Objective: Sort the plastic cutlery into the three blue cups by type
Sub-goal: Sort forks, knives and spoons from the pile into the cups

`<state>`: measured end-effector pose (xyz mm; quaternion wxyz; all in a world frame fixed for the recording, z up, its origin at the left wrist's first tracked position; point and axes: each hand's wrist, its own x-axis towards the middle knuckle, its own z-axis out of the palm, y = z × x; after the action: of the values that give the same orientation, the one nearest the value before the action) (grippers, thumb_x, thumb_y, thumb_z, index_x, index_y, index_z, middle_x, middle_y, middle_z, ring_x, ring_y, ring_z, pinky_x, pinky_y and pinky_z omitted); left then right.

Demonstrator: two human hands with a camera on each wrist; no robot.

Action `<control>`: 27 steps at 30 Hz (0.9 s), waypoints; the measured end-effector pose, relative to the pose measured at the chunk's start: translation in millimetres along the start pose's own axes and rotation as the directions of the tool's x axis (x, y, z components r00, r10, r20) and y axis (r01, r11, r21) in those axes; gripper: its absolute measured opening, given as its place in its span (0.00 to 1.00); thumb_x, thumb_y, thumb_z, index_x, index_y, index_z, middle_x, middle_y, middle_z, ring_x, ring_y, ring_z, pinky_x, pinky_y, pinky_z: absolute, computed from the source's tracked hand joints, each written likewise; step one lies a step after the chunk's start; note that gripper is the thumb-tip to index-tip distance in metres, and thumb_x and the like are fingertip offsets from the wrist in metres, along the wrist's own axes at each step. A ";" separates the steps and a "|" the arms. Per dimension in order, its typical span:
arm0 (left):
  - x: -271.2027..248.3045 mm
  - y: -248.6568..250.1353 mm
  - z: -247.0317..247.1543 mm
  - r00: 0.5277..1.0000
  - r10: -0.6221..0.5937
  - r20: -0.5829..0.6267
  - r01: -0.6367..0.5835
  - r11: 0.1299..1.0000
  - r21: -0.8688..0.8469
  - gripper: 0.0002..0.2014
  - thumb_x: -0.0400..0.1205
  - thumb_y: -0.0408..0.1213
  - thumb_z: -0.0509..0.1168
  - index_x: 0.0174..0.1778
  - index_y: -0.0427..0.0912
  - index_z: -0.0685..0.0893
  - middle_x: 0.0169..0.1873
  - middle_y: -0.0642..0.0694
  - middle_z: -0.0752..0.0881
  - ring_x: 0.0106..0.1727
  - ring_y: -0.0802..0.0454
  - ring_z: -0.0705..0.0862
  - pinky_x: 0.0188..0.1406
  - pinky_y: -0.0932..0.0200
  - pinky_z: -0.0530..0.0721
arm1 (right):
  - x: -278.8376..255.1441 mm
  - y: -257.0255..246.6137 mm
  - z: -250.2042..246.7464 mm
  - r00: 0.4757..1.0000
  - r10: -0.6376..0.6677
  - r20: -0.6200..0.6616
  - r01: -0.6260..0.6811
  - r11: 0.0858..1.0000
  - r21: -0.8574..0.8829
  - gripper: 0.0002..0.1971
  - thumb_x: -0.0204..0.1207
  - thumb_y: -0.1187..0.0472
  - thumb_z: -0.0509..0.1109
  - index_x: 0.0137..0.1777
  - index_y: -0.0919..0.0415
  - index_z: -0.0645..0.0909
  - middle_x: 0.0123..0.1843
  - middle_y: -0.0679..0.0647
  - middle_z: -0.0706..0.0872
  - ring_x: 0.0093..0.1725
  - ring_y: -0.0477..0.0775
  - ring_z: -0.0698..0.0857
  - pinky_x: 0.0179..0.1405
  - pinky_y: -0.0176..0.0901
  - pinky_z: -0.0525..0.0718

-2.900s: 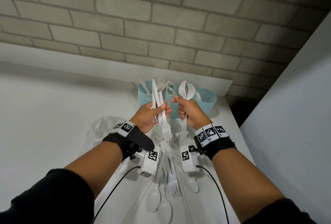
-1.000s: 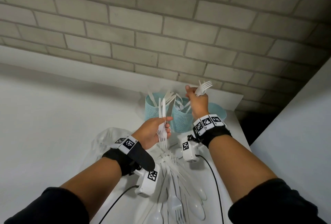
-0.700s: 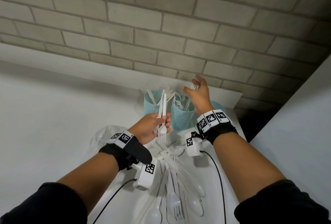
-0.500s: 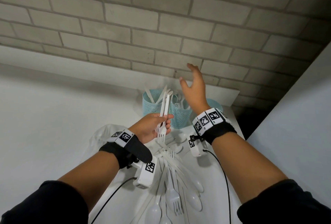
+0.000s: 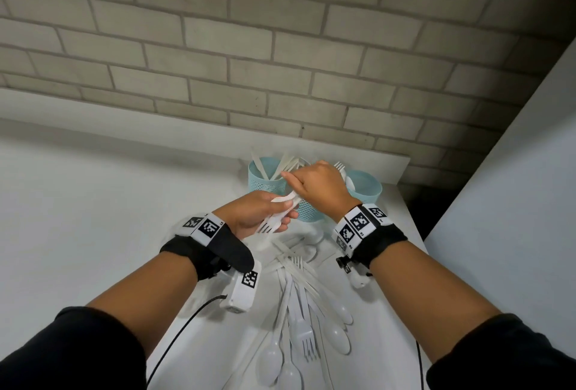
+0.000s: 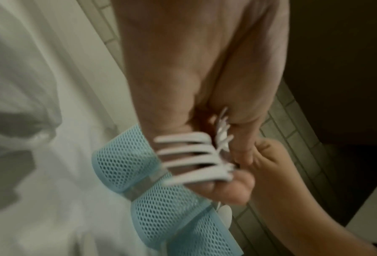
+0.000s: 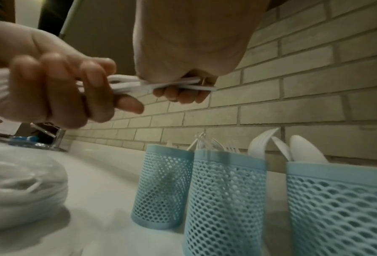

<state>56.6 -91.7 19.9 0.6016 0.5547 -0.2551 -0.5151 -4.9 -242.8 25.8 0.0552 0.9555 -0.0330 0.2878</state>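
Observation:
My left hand (image 5: 265, 216) grips a small bundle of white plastic forks (image 5: 274, 223), tines pointing down-left. My right hand (image 5: 307, 185) reaches over and pinches the handle ends of the same forks (image 7: 139, 84), just in front of the cups. Three blue mesh cups stand in a row by the wall. The left cup (image 5: 265, 179) holds knives, the middle cup (image 7: 224, 199) holds forks and the right cup (image 5: 366, 188) holds spoons (image 7: 301, 149). In the head view my right hand covers most of the middle cup. The fork tines (image 6: 192, 155) look blurred in the left wrist view.
A loose pile of white forks and spoons (image 5: 302, 311) lies on the white counter (image 5: 93, 218) between my forearms. A crumpled clear plastic bag (image 7: 23, 190) sits to the left. A brick wall (image 5: 280, 47) is close behind the cups, with a white panel on the right.
My right hand let go of its forks over the middle cup, opened, then came back down and took hold of the handles of the forks in my left hand. The left hand tilted its bundle.

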 end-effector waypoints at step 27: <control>7.8 -8.3 -5.5 0.927 0.132 -0.350 0.017 0.921 0.390 0.21 0.85 0.49 0.58 0.69 0.41 0.75 0.59 0.46 0.79 0.53 0.51 0.79 0.42 0.64 0.78 | -12.0 -0.8 -11.1 0.678 0.617 0.399 -0.590 0.134 0.796 0.12 0.85 0.60 0.55 0.41 0.54 0.76 0.26 0.49 0.70 0.25 0.48 0.70 0.26 0.38 0.71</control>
<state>61.4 -95.3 8.7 0.5326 0.7413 -0.2502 -0.3228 -20.9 -240.3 28.3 -0.5722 0.7312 -0.2570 0.2683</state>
